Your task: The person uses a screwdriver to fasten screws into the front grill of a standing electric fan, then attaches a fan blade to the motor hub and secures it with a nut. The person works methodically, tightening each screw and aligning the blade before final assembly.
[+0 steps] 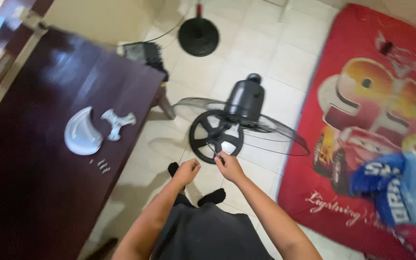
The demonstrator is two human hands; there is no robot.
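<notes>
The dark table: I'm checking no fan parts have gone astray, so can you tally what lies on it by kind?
White fan blade: 1
White three-armed hub piece: 1
Small screws: about 4, too small to count surely
Total: about 6, all on the dark table
</notes>
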